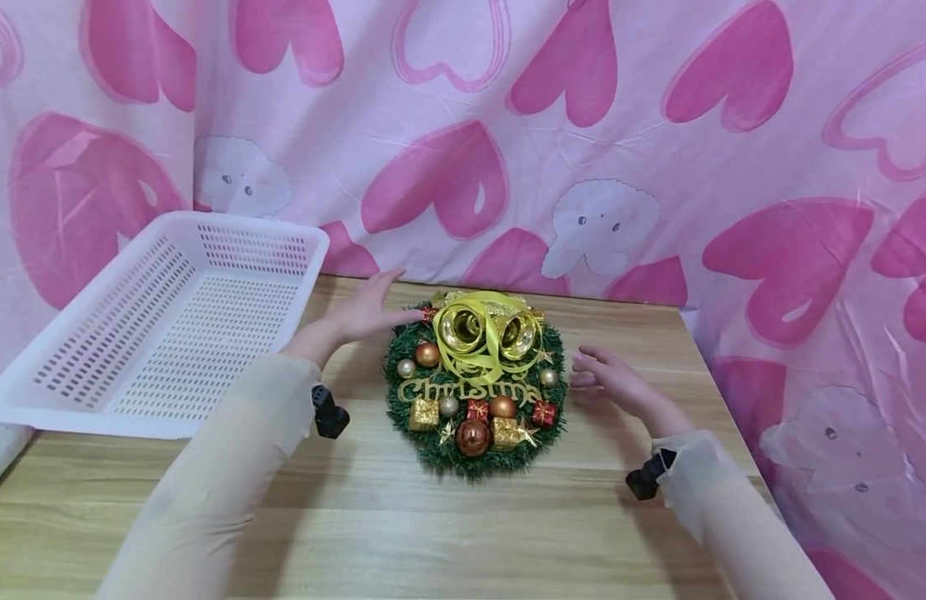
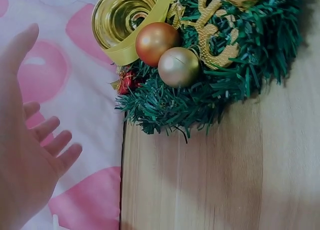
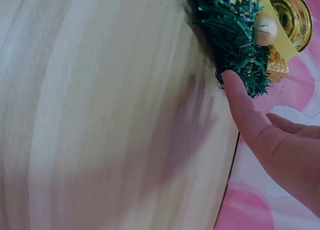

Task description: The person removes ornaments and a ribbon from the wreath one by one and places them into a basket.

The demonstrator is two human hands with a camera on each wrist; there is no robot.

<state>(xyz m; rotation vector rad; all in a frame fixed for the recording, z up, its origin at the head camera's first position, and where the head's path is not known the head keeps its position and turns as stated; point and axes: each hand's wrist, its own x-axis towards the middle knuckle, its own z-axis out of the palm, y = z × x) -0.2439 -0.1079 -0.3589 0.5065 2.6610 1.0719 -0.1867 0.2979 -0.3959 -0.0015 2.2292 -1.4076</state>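
Note:
A green Christmas wreath lies on the wooden table, decked with golden bells, yellow ribbon, baubles, small gift boxes and gold "Christmas" lettering. My left hand is at its upper left, fingers spread and thumb toward the wreath. In the left wrist view that hand is apart from the wreath and holds nothing. On the other side my right hand is beside the wreath's right edge, its fingers extended. The right wrist view shows one fingertip close to the green tinsel; whether it touches, I cannot tell.
A white perforated plastic basket stands on the left of the table. Pink heart-patterned cloth hangs behind the table and along both sides. Dark wrist cameras are strapped at both cuffs.

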